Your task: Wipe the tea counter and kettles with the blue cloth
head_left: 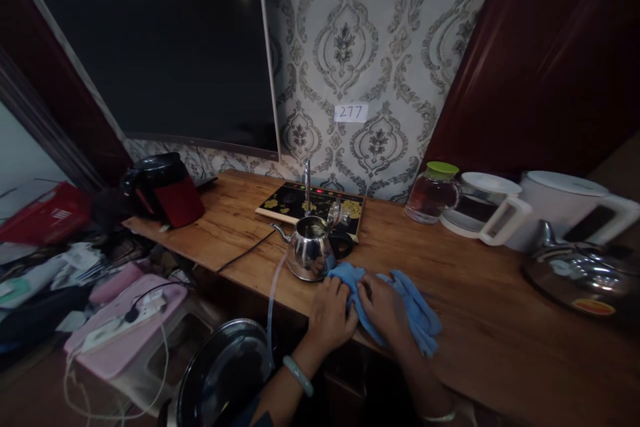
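A blue cloth [417, 310] lies bunched on the wooden tabletop near its front edge. My left hand [331, 312], with a pale green bangle on the wrist, has its fingers closed on the cloth's left part. Beside it my right hand [383, 307] grips the same cloth, fingers curled into the folds. Just behind the cloth stands a small shiny metal kettle [307, 255], its glass-topped lid [339, 213] tipped open and its spout to the left. The black handle [342, 245] is on the right.
Behind the kettle is a black flowered heating base [285, 202] with a chrome spout [307, 180]. To the right stand a green-lidded glass jug [433, 193], white-handled jugs [485, 207] and another metal kettle [585, 277]. A dark pot [225, 373] sits below the front edge; a red pitcher [175, 193] stands left.
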A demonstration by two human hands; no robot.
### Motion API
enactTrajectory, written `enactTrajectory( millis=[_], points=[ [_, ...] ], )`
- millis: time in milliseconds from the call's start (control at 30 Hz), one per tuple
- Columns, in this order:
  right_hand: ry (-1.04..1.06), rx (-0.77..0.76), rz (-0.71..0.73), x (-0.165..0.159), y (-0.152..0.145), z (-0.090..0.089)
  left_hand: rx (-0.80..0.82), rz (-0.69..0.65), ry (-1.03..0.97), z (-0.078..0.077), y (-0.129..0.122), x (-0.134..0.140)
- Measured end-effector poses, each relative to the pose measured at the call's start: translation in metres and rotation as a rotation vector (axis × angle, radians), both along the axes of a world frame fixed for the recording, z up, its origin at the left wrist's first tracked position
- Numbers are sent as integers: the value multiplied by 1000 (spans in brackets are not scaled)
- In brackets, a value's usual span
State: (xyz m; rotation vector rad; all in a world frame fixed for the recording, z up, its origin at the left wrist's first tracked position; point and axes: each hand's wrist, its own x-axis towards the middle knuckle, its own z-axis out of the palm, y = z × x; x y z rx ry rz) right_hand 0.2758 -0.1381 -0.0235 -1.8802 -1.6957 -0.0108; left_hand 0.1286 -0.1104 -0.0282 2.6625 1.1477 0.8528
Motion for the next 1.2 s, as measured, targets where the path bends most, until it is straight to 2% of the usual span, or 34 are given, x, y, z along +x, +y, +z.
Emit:
enactTrajectory(
  millis=[1200],
  points=[
    [28, 29, 5, -2, 0, -1, 1, -19, -27, 2, 0, -1]
  ],
)
